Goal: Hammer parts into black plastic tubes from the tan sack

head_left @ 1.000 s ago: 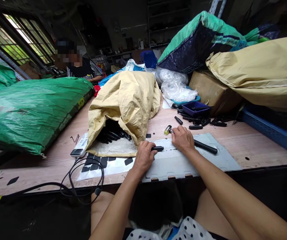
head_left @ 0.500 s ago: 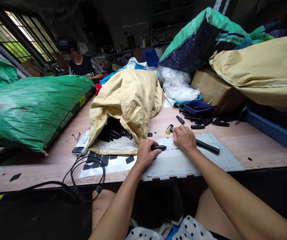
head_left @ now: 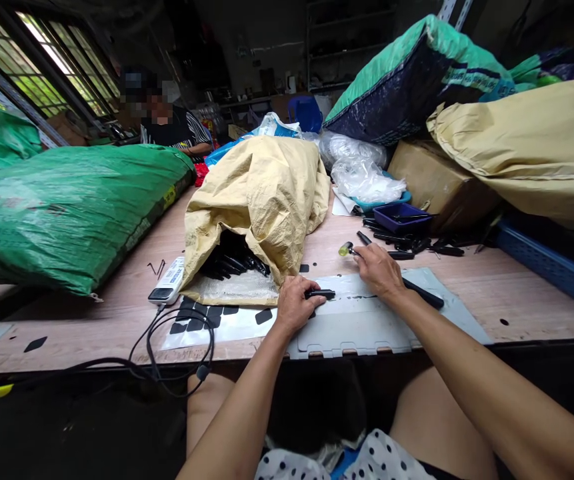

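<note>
My left hand (head_left: 297,305) is closed around a short black cylindrical piece (head_left: 323,293), keeping it low over a grey flat board (head_left: 361,327) at the table's front edge. The piece's right end sticks out past the fingers. In my right hand (head_left: 379,272) is a small mallet with a clear yellowish head (head_left: 345,249) and a black handle (head_left: 423,294). Its head is up and to the right of the black piece, apart from it. Left of my left hand, a beige sack (head_left: 267,180) lies with its mouth open, several black pieces (head_left: 231,259) inside.
More black pieces (head_left: 401,240) lie by a purple tray (head_left: 401,217) at the right. A blue basket (head_left: 551,263) stands beyond. A white device (head_left: 167,283) with a looped cable sits left, near a green sack (head_left: 77,207). Another person (head_left: 177,130) is behind.
The mallet and my right hand have risen slightly and shifted a little right. My left hand still grips the black piece. The whole view has shifted slightly.
</note>
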{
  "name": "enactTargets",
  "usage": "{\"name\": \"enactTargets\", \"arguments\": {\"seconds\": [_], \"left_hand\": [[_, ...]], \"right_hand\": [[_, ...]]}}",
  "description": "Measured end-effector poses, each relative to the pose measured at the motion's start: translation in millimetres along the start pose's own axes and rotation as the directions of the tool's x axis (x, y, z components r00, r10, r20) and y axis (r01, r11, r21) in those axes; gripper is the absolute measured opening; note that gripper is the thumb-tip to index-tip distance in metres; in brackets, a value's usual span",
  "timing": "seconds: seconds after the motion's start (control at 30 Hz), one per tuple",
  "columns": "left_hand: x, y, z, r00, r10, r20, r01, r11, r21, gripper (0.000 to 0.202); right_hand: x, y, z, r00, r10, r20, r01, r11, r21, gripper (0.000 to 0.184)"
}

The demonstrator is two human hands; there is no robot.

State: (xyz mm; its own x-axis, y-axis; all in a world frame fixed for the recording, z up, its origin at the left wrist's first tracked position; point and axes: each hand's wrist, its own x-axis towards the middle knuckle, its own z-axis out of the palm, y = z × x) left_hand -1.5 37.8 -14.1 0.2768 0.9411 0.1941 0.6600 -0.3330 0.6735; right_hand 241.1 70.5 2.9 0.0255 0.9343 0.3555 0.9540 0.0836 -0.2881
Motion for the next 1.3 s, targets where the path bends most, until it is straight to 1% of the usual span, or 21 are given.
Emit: {"name": "enactTargets", "arguments": {"seconds": [0.07, 0.1, 0.2, 0.3, 0.37, 0.43, 0.57, 0.63, 0.7, 0.77, 0.83, 0.87, 1.03, 1.2, 1.3], "left_hand": [[0.0, -0.8, 0.3, 1.0, 0.001, -0.001, -0.001, 1.0, -0.014, 0.014], [0.0, -1.1, 0.5, 1.0, 0.003, -0.001, -0.004, 1.0, -0.017, 0.014], [-0.2, -1.3, 0.7, 1.0, 0.009, -0.007, -0.01, 1.0, -0.022, 0.015], [-0.3, -0.7, 0.4, 1.0, 0.002, -0.009, -0.003, 1.0, -0.021, 0.016], [-0.2, 0.0, 0.2, 1.0, -0.009, -0.009, 0.009, 1.0, -0.012, 0.016], [0.0, 0.6, 0.1, 1.0, -0.022, -0.008, 0.021, 1.0, -0.004, 0.016], [0.2, 1.6, -0.2, 1.0, -0.027, -0.007, 0.027, 0.999, -0.023, 0.015], [0.0, 2.1, -0.7, 1.0, -0.029, -0.007, 0.028, 0.999, -0.032, 0.014], [-0.2, 2.8, -1.3, 1.0, -0.026, -0.005, 0.026, 0.999, -0.021, 0.01], [-0.3, 3.7, -1.9, 1.0, -0.025, -0.006, 0.025, 1.0, -0.003, 0.006], [-0.4, 4.4, -2.1, 1.0, -0.027, -0.005, 0.027, 1.0, 0.005, 0.004], [-0.4, 4.4, -2.0, 1.0, -0.028, -0.004, 0.028, 1.0, 0.001, 0.005], [-0.6, 2.8, -0.8, 1.0, -0.024, -0.014, 0.023, 0.999, -0.025, 0.011], [-0.6, 1.7, -0.2, 1.0, -0.021, -0.011, 0.02, 0.999, -0.028, 0.012], [-0.6, 1.3, 0.6, 1.0, -0.015, -0.021, 0.015, 1.0, -0.025, 0.012]], "right_hand": [[0.8, -6.9, -15.5, 0.996, -0.028, -0.089, 0.037, 0.994, 0.1, 0.034], [-1.1, -11.9, -23.1, 0.993, -0.05, -0.111, 0.068, 0.984, 0.164, 0.035], [-16.6, -29.9, -38.8, 0.987, -0.137, -0.088, 0.16, 0.92, 0.357, 0.033], [-38.7, -45.6, -41.2, 0.983, -0.181, -0.037, 0.177, 0.873, 0.454, 0.029], [-50.4, -52.6, -39.4, 0.977, -0.215, -0.001, 0.192, 0.867, 0.461, 0.027], [-57.1, -57.3, -39.0, 0.968, -0.251, 0.009, 0.221, 0.869, 0.443, 0.027], [-62.0, -65.1, -42.8, 0.96, -0.272, -0.069, 0.276, 0.867, 0.414, 0.03], [-65.5, -68.9, -42.0, 0.957, -0.275, -0.089, 0.288, 0.874, 0.392, 0.031], [-70.8, -71.4, -37.6, 0.958, -0.28, -0.061, 0.284, 0.898, 0.336, 0.032], [-75.5, -72.2, -32.5, 0.962, -0.273, -0.007, 0.265, 0.927, 0.265, 0.031], [-77.3, -71.4, -30.6, 0.967, -0.254, 0.033, 0.241, 0.944, 0.228, 0.03], [-77.0, -70.6, -31.5, 0.969, -0.245, 0.035, 0.231, 0.945, 0.231, 0.03], [-74.1, -64.3, -39.3, 0.981, -0.179, -0.07, 0.192, 0.925, 0.327, 0.033], [-78.5, -55.5, -34.5, 0.988, -0.155, 0.011, 0.144, 0.939, 0.312, 0.029], [-68.5, -48.8, -37.3, 0.991, -0.127, -0.045, 0.135, 0.941, 0.309, 0.029]]}}
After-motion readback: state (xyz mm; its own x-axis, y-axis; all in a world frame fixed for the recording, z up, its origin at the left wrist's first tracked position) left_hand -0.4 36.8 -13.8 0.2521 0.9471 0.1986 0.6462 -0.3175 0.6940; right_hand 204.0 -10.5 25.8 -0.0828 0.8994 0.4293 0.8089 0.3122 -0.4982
